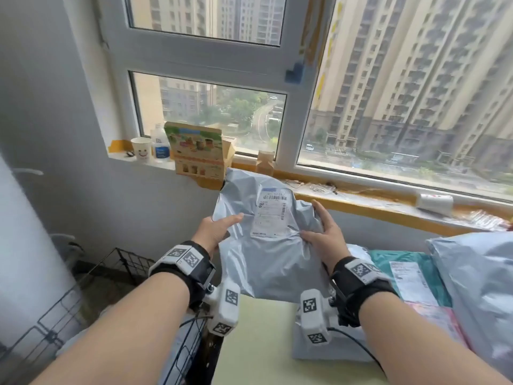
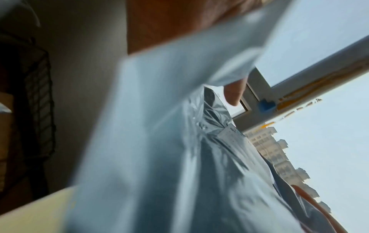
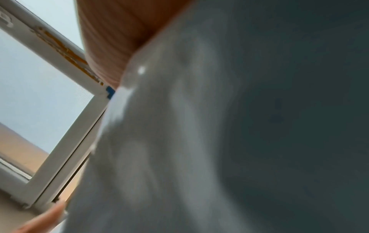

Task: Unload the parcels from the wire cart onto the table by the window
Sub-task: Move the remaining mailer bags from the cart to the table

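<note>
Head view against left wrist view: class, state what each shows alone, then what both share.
Head view only: the paper cup on the sill, the teal parcel on the table, both wrists. Left wrist view only: the grey parcel's underside close up, blurred. Both: the grey parcel held by the left hand and right hand, the wire cart, window frame.

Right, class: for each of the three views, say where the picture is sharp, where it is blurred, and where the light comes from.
Head view: sharp on the grey parcel and its label, daylight from the window, straight frames bowed by the wide lens. Left wrist view: near plastic blurred, creases further off sharper, sky bright. Right wrist view: parcel smeared throughout, its right side dark.
</note>
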